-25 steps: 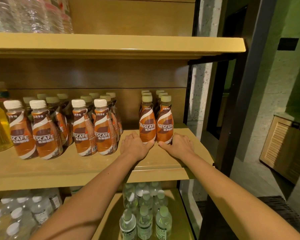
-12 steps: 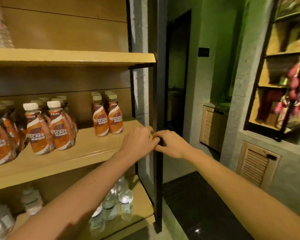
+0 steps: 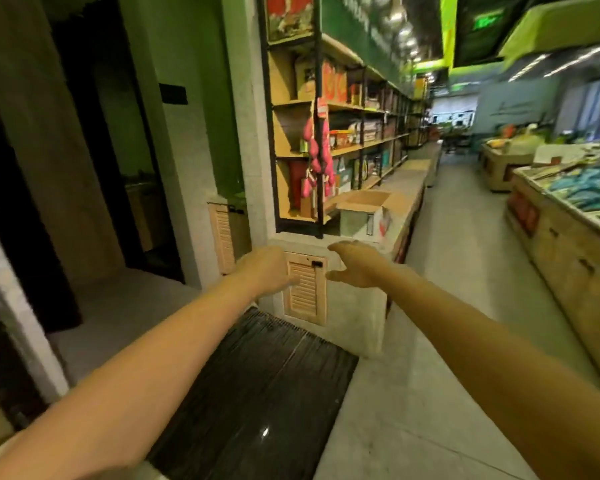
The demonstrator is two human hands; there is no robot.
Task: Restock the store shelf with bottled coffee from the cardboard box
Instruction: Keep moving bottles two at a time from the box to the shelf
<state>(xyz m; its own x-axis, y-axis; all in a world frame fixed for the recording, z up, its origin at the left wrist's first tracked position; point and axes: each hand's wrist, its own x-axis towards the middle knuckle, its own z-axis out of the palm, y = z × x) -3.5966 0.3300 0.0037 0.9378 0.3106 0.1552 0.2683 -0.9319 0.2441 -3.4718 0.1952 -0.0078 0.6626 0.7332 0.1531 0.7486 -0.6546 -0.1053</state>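
**Both hands out in front, nothing in them**

My left hand (image 3: 267,268) is stretched forward with its back to me, the fingers loosely bent and holding nothing. My right hand (image 3: 354,265) is just beside it, fingers straight and thumb spread, also holding nothing. The two are apart, with a slatted cabinet door (image 3: 303,289) showing in the gap between them. The cardboard box (image 3: 364,211) sits beyond my right hand and a little above it, on a pale stone ledge (image 3: 400,188), its flaps open. I cannot tell what is inside. A black mat (image 3: 257,386) lies under my forearms. Tall shelves (image 3: 343,109) run away past the box.
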